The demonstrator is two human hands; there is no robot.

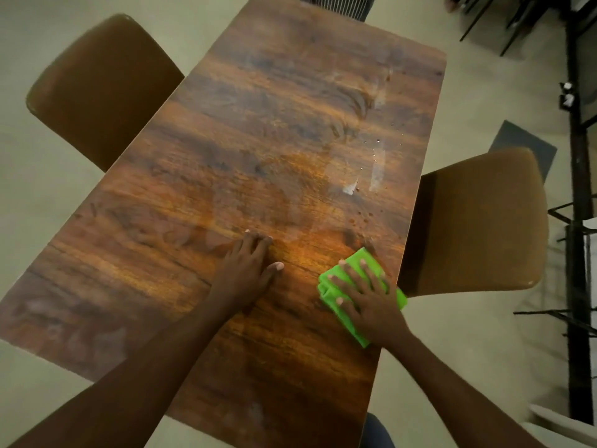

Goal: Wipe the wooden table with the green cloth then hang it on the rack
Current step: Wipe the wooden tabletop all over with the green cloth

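Bright green folded cloth (332, 287) lying flat beneath the spread right hand (368, 300), at the right edge of the long rectangular dark-brown wood-grain table (258, 140). Water droplets and pale streaks mark the tabletop beyond the hand.

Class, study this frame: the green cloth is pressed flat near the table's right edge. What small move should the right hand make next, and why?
Probably slide the green cloth forward along the right edge. The right hand already presses it flat, and water droplets and a pale smear lie just ahead on the wooden table. The left hand rests flat on the wood, bracing.
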